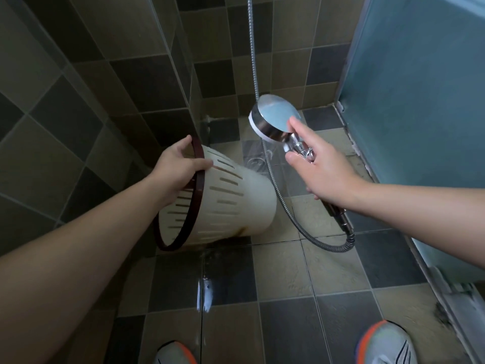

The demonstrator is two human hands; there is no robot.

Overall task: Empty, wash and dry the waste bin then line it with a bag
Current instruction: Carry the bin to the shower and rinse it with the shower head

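Head view: left hand (176, 168) gripping the dark rim of the waste bin (236, 203), thumb over the outside, fingers curled inside the mouth. Bin tipped on its side, held low over the tiled floor (283, 274), mouth toward the camera, slotted cream wall upward, brown stain near its lower edge. Right hand (324, 174) wrapped round the handle of the chrome shower head (274, 120), index finger stretched onto the back of the head, face pointing down toward the bin's base. Metal hose (301, 227) looping beneath. Wet dark streak on the floor under the bin. Two shoes (385, 342) at the bottom edge.
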